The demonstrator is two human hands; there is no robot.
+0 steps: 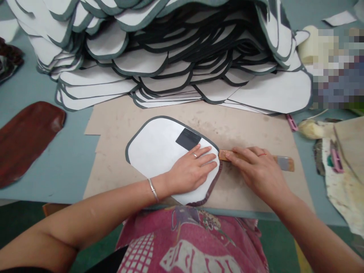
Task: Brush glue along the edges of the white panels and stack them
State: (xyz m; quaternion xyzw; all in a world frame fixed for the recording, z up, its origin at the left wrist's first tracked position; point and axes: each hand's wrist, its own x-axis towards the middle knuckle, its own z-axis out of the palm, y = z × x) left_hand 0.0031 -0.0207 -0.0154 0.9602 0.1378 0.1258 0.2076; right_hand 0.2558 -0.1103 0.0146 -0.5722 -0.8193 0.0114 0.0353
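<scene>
A white rounded panel (153, 148) with a dark grey edge lies on a tan board in front of me. A black square patch (188, 139) sits near its upper edge. Along the lower right edge runs a folded dark brown border (214, 181). My left hand (192, 168) rests flat on the panel, fingers spread, pressing its right part. In my right hand (253, 163) is a flat wooden tool (225, 155) with a grey band near its far end. The tool's tip touches the panel's right edge. My fingers hide the tool's middle.
A large pile of similar white, dark-edged panels (182, 72) fills the back. The tan board (110, 125) covers the table's middle. At left lies a dark red-brown leather piece (31, 140). Stained cloth (349, 151) and a pink clip (336, 157) are at right.
</scene>
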